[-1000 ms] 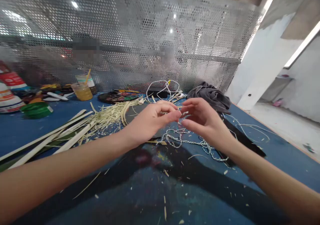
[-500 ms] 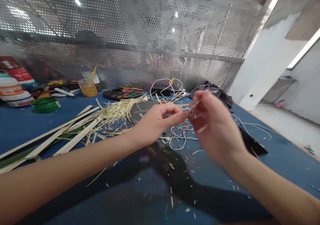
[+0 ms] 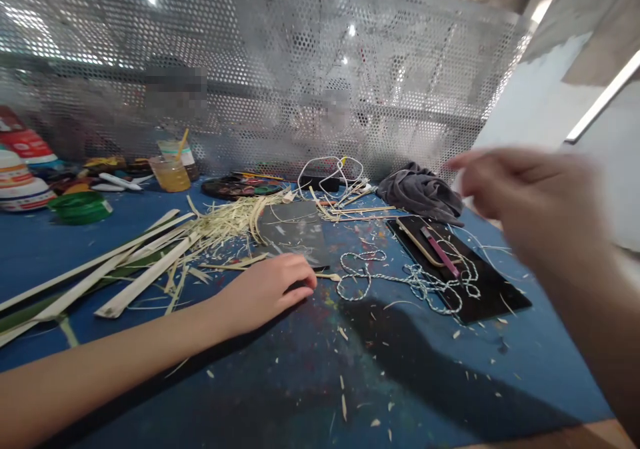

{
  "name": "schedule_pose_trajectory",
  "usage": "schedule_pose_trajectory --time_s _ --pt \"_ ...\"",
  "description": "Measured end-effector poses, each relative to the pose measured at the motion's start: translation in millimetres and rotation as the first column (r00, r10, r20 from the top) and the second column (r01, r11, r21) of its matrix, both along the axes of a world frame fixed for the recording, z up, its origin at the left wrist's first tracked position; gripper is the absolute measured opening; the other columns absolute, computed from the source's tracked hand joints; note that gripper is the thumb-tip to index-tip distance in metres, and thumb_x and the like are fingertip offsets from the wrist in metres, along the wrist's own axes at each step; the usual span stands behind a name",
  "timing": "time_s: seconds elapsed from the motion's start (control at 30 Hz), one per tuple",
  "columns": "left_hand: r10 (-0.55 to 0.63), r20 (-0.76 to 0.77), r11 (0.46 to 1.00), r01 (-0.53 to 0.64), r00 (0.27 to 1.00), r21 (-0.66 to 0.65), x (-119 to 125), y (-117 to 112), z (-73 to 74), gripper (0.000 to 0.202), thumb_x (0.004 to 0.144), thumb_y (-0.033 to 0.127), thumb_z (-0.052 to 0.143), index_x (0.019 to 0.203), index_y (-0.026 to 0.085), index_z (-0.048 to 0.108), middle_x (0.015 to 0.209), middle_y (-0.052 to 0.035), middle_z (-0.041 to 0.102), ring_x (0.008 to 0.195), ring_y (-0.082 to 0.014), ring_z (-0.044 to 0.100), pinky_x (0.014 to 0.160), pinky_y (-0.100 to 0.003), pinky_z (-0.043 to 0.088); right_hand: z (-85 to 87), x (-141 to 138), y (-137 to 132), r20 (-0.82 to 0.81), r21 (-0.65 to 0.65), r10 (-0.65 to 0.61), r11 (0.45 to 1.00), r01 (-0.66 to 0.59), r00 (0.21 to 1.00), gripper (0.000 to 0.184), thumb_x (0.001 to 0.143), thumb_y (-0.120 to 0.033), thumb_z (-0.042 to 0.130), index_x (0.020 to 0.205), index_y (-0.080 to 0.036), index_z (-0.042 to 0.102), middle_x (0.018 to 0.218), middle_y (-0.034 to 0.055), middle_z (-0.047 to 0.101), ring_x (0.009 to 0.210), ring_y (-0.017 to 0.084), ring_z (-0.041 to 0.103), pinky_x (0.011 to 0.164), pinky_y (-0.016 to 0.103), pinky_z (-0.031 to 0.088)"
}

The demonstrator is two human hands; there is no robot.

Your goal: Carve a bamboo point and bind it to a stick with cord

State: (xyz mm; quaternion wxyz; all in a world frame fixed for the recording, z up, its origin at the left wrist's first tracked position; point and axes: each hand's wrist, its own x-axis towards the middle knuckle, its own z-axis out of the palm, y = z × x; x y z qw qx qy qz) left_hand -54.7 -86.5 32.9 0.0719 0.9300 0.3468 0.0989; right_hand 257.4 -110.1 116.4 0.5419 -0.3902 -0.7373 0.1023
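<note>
My left hand [image 3: 273, 289] rests low over the blue table, its fingers loosely bent. A small gap shows between thumb and forefinger, and nothing is visible in it. Just beyond lie a thin bamboo stick [image 3: 325, 276] and a grey sheet [image 3: 295, 232]. My right hand [image 3: 540, 202] is raised at the right, smeared by motion, so whether its fingers hold anything is unclear. Left of it, on a black board [image 3: 485, 299], lie a dark flat object with a pale edge [image 3: 419, 241], a purple craft knife [image 3: 440, 252] and a tangled twisted cord [image 3: 370, 276].
Bamboo strips [image 3: 150, 262] and pale shavings [image 3: 227, 219] cover the table's left side. Behind them are a green tape roll [image 3: 80, 207], a jar of yellowish liquid [image 3: 170, 174] and bottles [image 3: 23, 182]. A grey cloth [image 3: 420, 192] lies before the perforated metal screen [image 3: 280, 69].
My hands were together in the middle, with a thin strand between them. They have parted: the left moved down and left to the table, the right swung to the right.
</note>
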Motion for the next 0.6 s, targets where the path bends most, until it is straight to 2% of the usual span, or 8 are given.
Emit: schedule_pose_trajectory --time_s 0.03,0.07,0.1,0.13,0.27,0.43,0.53,0.6 --pt "0.007 -0.007 1.0 -0.007 1.0 0.023 1.7 1.3 -0.8 0.018 0.097 0.024 0.049 0.096 0.019 0.066 0.098 -0.0041 0.067 0.092 -0.0202 0.06 0.081 -0.031 0.043 -12.3 -18.0 3.6 0.164 -0.035 -0.017 0.999 0.023 0.986 0.021 0.089 -0.024 0.064 0.07 -0.024 0.071 0.072 -0.0004 0.069 0.062 0.015 0.059 0.052 0.028 0.041" --pt "0.012 -0.018 0.999 -0.011 1.0 0.045 3.9 2.9 -1.6 0.018 0.097 0.022 0.049 0.099 0.019 0.066 0.099 -0.0052 0.067 0.094 -0.0215 0.06 0.082 -0.033 0.043 -24.5 -34.3 7.1 0.296 -0.118 0.071 0.992 -0.037 0.952 0.018 0.089 -0.022 0.063 0.074 -0.024 0.073 0.071 -0.0002 0.069 0.065 0.016 0.061 0.057 0.028 0.043" --pt "0.014 -0.036 0.997 -0.011 0.999 0.072 6.4 4.8 -2.7 0.018 0.097 0.022 0.049 0.1 0.018 0.067 0.1 -0.0062 0.066 0.094 -0.023 0.059 0.082 -0.035 0.043 -36.3 -48.0 10.5 0.345 -0.201 0.174 0.974 -0.108 0.922 0.018 0.089 -0.018 0.059 0.081 -0.024 0.075 0.077 0.0008 0.072 0.071 0.017 0.064 0.063 0.029 0.046" --pt "0.015 -0.057 0.995 -0.009 0.998 0.1 8.9 6.9 -4.2 0.017 0.096 0.021 0.051 0.099 0.018 0.067 0.099 -0.007 0.066 0.093 -0.0242 0.058 0.081 -0.036 0.043 -47.1 -58.6 13.8 0.36 -0.277 0.216 0.954 -0.117 0.908 0.021 0.088 -0.014 0.058 0.085 -0.023 0.076 0.081 0.0022 0.073 0.074 0.018 0.065 0.067 0.03 0.047" --pt "0.023 -0.106 0.982 -0.003 0.994 0.19 16.9 15.7 -14.1 0.015 0.095 0.02 0.053 0.091 0.016 0.067 0.092 -0.0074 0.066 0.085 -0.0247 0.058 0.074 -0.036 0.043 -78.7 -71.4 24.8 0.303 -0.36 0.211 0.928 -0.093 0.929 0.022 0.086 -0.013 0.057 0.09 -0.022 0.077 0.086 0.005 0.075 0.08 0.02 0.067 0.073 0.033 0.049" --pt "0.041 -0.067 0.967 -0.023 0.997 0.253 16.7 19.5 -24.2 0.021 0.098 0.021 0.047 0.086 0.015 0.063 0.082 -0.0056 0.065 0.076 -0.023 0.059 0.067 -0.034 0.043 -97.6 -60.1 29.1 0.194 -0.408 0.18 0.909 -0.087 0.965 0.021 0.09 -0.025 0.055 0.089 -0.02 0.075 0.082 0.0054 0.076 0.072 0.02 0.067 0.065 0.031 0.05" --pt "0.029 -0.015 0.966 -0.025 0.999 0.258 12.8 14.9 -20.3 0.025 0.101 0.023 0.04 0.09 0.016 0.061 0.082 -0.0046 0.066 0.074 -0.0212 0.06 0.068 -0.033 0.045 -102.9 -57.9 27.0 0.148 -0.432 0.183 0.896 -0.103 0.972 0.023 0.091 -0.032 0.056 0.086 -0.021 0.074 0.088 0.0056 0.077 0.077 0.02 0.068 0.067 0.03 0.051" --pt "0.03 0.027 0.964 -0.036 0.999 0.265 10.4 9.0 -11.7 0.029 0.103 0.024 0.034 0.093 0.016 0.06 0.082 -0.0043 0.065 0.075 -0.0201 0.061 0.069 -0.032 0.045 -104.3 -59.1 25.1 0.126 -0.432 0.184 0.895 -0.113 0.975 0.024 0.092 -0.033 0.055 0.087 -0.021 0.074 0.091 0.0057 0.076 0.081 0.02 0.068 0.071 0.03 0.051"
